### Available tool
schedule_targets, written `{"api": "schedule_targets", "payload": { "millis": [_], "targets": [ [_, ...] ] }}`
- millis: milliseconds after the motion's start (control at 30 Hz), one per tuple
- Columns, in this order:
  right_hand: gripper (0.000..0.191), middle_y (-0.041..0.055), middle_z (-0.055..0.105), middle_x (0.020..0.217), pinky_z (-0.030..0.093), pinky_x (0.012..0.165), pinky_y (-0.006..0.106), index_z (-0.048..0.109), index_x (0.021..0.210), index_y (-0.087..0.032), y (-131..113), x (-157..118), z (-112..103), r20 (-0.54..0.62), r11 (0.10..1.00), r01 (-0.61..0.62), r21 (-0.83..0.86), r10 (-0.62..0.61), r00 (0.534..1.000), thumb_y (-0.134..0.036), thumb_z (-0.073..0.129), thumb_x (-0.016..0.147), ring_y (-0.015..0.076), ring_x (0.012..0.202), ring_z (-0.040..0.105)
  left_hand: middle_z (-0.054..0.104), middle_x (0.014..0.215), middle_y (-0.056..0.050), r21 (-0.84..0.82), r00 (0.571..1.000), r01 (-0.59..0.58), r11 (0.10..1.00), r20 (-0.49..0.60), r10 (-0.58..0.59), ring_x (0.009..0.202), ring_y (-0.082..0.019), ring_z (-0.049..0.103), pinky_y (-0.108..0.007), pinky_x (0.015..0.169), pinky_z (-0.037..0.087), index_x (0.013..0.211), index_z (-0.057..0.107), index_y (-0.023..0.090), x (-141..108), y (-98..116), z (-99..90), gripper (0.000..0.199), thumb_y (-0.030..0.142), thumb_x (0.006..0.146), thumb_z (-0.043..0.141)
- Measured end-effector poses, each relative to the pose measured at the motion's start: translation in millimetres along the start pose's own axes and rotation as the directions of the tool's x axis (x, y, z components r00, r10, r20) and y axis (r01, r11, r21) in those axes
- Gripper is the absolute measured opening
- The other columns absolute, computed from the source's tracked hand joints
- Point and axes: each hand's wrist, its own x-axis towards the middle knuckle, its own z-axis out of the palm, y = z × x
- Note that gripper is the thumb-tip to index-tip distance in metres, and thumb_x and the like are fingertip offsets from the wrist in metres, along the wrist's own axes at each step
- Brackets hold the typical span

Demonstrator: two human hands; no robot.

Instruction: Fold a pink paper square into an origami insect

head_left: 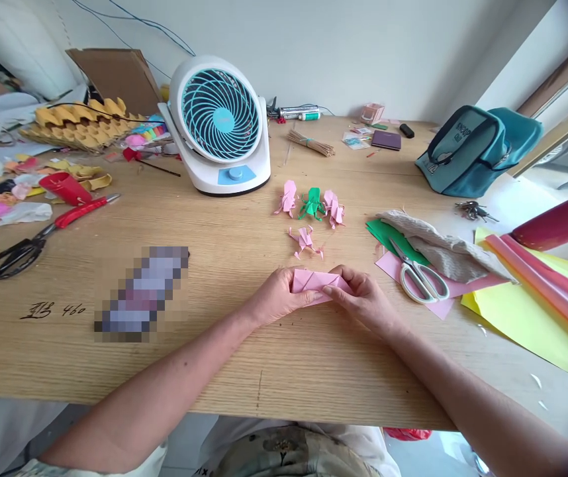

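Beneath the left hand (278, 296) and right hand (364, 299) lay a light-brown wooden table (308, 371); beyond the left stood a white, round-headed plastic fan (223, 119). Both hands pinched a creased pink paper rectangle (312, 282) between them, grip underneath unclear. Just beyond sat four folded-paper figures (312, 201), three pink, one green.

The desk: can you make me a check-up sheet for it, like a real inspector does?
Surface: wood-grained desk, handwriting on its left part.
Job's things: folded pink paper; beyond it, three pink figures and one green figure.
Clutter: white-handled scissors on coloured paper, red-and-black scissors, keys.
Hands: left hand and right hand both hold the folded pink paper.
Cables: blue wires above the fan; where they end is unclear.
Surroundings: pale wall behind, teal bag at back right.
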Motion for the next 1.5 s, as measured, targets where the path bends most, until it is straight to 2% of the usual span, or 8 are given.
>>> {"api": "schedule_targets", "payload": {
  "millis": [167, 300, 433, 600, 900, 1067, 1233, 1500],
  "targets": [
    [0.037, -0.0013, 0.058, 0.071, 0.041, 0.061, 0.023, 0.061, 0.078, -0.018, -2.0, -3.9, -0.7, -0.017, 0.999, 0.016, 0.037, -0.015, 1.0, -0.051, 0.076, 0.076, 0.0123, 0.065, 0.05, 0.073, 0.092, -0.002, -0.059, 0.999, -0.035, 0.998, 0.01, 0.035, 0.085, -0.015, 0.066, -0.025, 0.08, 0.052, 0.105, 0.075, 0.018, -2.4, -1.8, 9.9, 0.031, 0.039, 0.083, 0.073],
    [0.038, -0.0025, 0.054, 0.066, 0.038, 0.056, 0.022, 0.057, 0.072, -0.018, -3.3, -5.6, 0.6, -0.037, 0.998, 0.021, 0.062, -0.018, 0.999, -0.051, 0.077, 0.075, 0.0111, 0.061, 0.046, 0.057, 0.066, 0.004, 0.036, 0.991, -0.065, 0.997, -0.117, 0.069, 0.061, -0.007, 0.051, -0.018, 0.056, 0.04, 0.077, 0.067, 0.014, -4.0, -1.9, 15.7, 0.03, 0.043, 0.077, 0.077],
    [0.04, -0.0028, 0.052, 0.063, 0.038, 0.056, 0.023, 0.057, 0.07, -0.018, -4.4, -7.2, 0.6, -0.024, 1.0, 0.019, 0.025, -0.019, 1.0, -0.053, 0.075, 0.076, 0.0107, 0.059, 0.044, 0.043, 0.055, 0.008, 0.051, 0.995, -0.004, 0.999, -0.099, 0.009, 0.049, -0.005, 0.038, -0.018, 0.045, 0.028, 0.069, 0.054, 0.015, -5.8, 1.5, 13.8, 0.04, 0.047, 0.073, 0.079],
    [0.039, -0.0027, 0.053, 0.063, 0.035, 0.052, 0.022, 0.059, 0.073, -0.017, -3.3, -9.3, -1.3, 0.017, 1.0, -0.009, -0.01, 0.009, 1.0, -0.052, 0.076, 0.076, 0.0098, 0.057, 0.043, 0.048, 0.056, 0.005, 0.046, 0.999, 0.047, 0.998, 0.002, -0.047, 0.05, -0.007, 0.044, -0.019, 0.047, 0.032, 0.074, 0.057, 0.015, -7.8, 3.7, 8.4, 0.038, 0.047, 0.074, 0.077],
    [0.04, -0.0002, 0.061, 0.069, 0.045, 0.059, 0.024, 0.062, 0.075, -0.018, -8.9, -6.5, 1.6, 0.017, 0.987, -0.044, 0.155, 0.042, 0.999, -0.053, 0.082, 0.067, 0.0127, 0.063, 0.052, 0.048, 0.054, 0.006, 0.146, 0.993, -0.032, 0.989, -0.106, 0.048, 0.048, -0.007, 0.042, -0.019, 0.045, 0.031, 0.078, 0.06, 0.016, -8.5, 1.6, 8.2, 0.027, 0.041, 0.081, 0.07],
    [0.036, 0.0008, 0.065, 0.07, 0.049, 0.068, 0.029, 0.062, 0.072, -0.021, -6.4, -4.2, 4.8, 0.047, 0.976, -0.024, 0.215, 0.014, 0.999, -0.052, 0.079, 0.071, 0.0151, 0.065, 0.057, 0.054, 0.061, 0.003, 0.178, 0.981, -0.065, 0.982, -0.168, 0.096, 0.056, -0.009, 0.048, -0.019, 0.051, 0.036, 0.075, 0.062, 0.015, -7.6, -0.4, 6.9, 0.02, 0.032, 0.08, 0.069],
    [0.029, 0.0006, 0.063, 0.071, 0.049, 0.067, 0.029, 0.063, 0.078, -0.02, 2.6, -6.7, 5.3, 0.022, 0.981, 0.003, 0.193, -0.007, 1.0, -0.046, 0.077, 0.077, 0.0152, 0.067, 0.058, 0.054, 0.064, 0.003, 0.21, 0.984, -0.071, 0.975, -0.145, 0.103, 0.06, -0.009, 0.048, -0.02, 0.053, 0.036, 0.073, 0.064, 0.013, -8.2, 1.2, 7.3, 0.024, 0.035, 0.078, 0.071],
    [0.035, 0.0001, 0.061, 0.072, 0.046, 0.061, 0.025, 0.063, 0.076, -0.017, 3.3, -7.7, 7.8, 0.011, 0.979, 0.018, 0.204, -0.02, 1.0, -0.049, 0.077, 0.076, 0.0135, 0.066, 0.057, 0.058, 0.07, 0.002, 0.236, 0.994, -0.067, 0.97, -0.067, 0.085, 0.065, -0.011, 0.052, -0.02, 0.059, 0.039, 0.079, 0.067, 0.011, -11.7, 4.7, 13.3, 0.027, 0.038, 0.081, 0.07]
  ]
}}
